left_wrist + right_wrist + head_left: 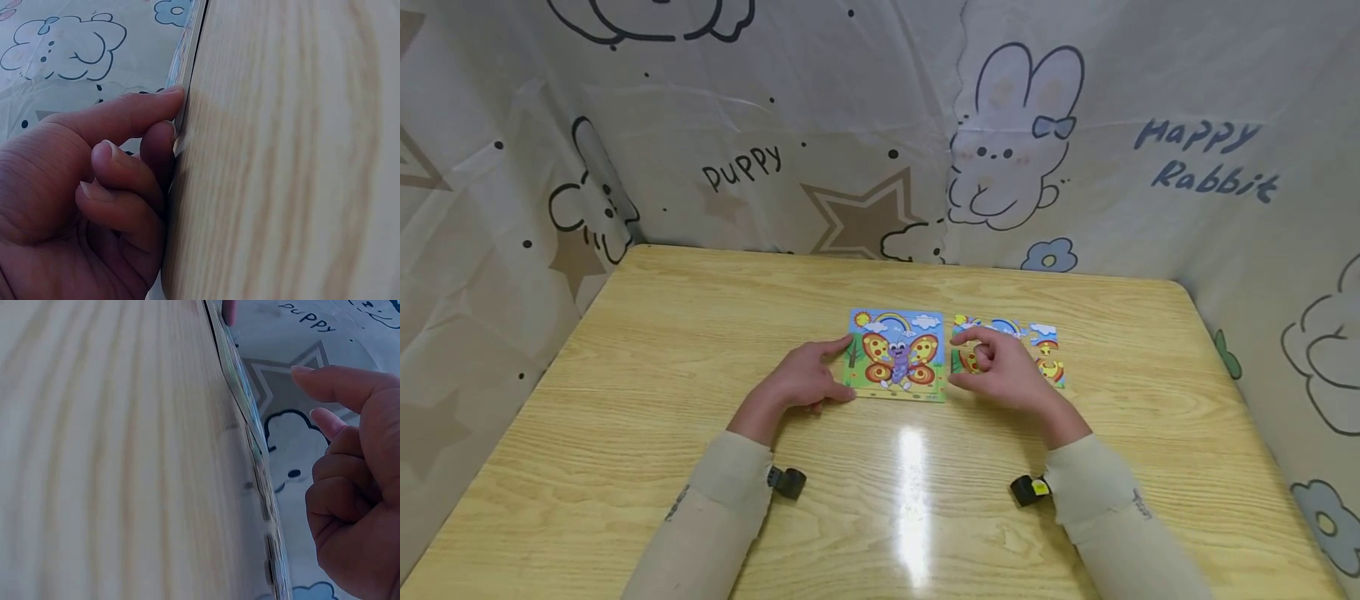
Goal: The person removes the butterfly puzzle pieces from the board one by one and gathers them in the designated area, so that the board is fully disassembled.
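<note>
A square picture board [897,392] with a purple, orange-winged butterfly and a rainbow lies flat on the table. My left hand [805,372] touches its left edge, index finger higher up and thumb near the lower corner. In the left wrist view, the thumb [144,112] meets the thin edge of the board while the other fingers bend loosely. To the right lie several jigsaw pieces [1051,373] printed with the same kind of picture. Over them hovers my right hand [1007,371], holding nothing, its thumb and index finger apart and the other fingers folded. It partly hides the pieces.
The wooden table [647,350] spreads around the board and pieces. A printed curtain [865,125] with rabbits and stars hangs behind it and along both sides. Small black wrist cameras [788,482] sit by the sleeves.
</note>
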{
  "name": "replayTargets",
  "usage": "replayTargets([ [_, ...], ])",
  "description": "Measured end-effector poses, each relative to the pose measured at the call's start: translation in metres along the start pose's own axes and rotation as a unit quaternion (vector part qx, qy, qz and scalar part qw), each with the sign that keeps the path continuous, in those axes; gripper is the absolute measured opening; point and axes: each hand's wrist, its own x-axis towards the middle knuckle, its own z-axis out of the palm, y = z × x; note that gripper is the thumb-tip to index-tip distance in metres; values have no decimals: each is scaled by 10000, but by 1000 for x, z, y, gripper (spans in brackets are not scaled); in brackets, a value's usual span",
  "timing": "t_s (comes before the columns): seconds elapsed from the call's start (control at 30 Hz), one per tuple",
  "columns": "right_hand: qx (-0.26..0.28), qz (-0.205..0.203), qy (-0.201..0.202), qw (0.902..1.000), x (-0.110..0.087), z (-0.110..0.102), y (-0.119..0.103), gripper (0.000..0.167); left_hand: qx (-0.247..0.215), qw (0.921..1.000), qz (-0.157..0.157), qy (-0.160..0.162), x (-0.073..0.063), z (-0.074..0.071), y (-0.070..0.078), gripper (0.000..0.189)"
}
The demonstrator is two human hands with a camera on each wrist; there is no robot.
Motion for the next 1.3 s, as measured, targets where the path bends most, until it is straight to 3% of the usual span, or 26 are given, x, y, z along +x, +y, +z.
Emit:
replayTargets([
  [0.3,260,-161,-242,9992,22,22,-16,44,69,9998,-157,44,2,0,1,90],
  [0.67,651,-344,-827,9939,47,50,-27,49,89,9999,-130,-4,0,-1,3,90],
  [1.03,324,-350,-1486,9877,68,68,-35,48,81,9998,-167,-66,-1,-1,3,89],
  [1.3,320,-132,-1717,9845,76,72,-31,45,121,9999,-96,-21,1,-1,1,89],
])
